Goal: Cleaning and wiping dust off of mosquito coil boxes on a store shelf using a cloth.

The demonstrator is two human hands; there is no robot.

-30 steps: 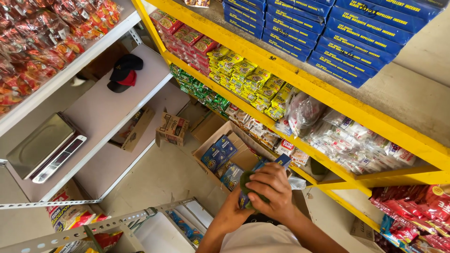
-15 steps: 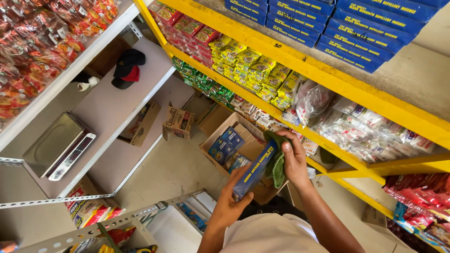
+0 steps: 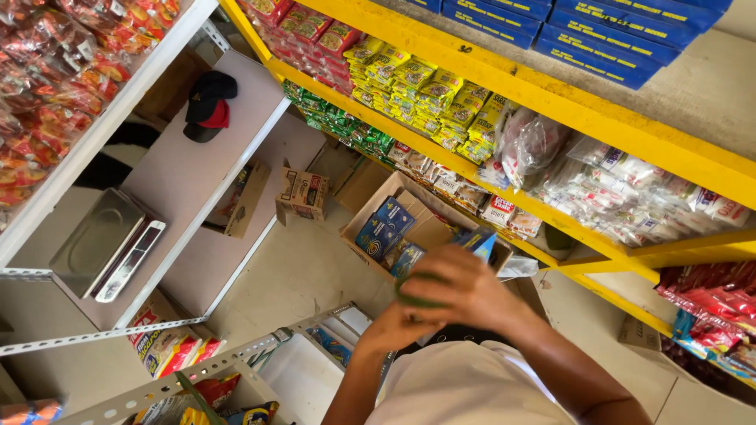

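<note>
My left hand [image 3: 394,329] grips the lower end of a long blue box [image 3: 478,242], whose top end sticks out above my right hand. My right hand [image 3: 465,290] presses a green cloth [image 3: 413,297] flat against the box's side. Both hands are blurred and held in front of my white shirt, above an open cardboard carton [image 3: 370,208] on the floor that holds more blue boxes [image 3: 382,228].
Yellow shelving [image 3: 551,106] on the right carries stacked blue boxes, snack packets and bagged goods. A white shelf [image 3: 189,173] on the left bears a digital scale [image 3: 106,245] and a black and red cap [image 3: 209,106]. A small printed carton [image 3: 303,193] stands on the floor.
My right hand with the cloth has slid back down over the box, from its top end to its middle. The camera has tilted slightly.
</note>
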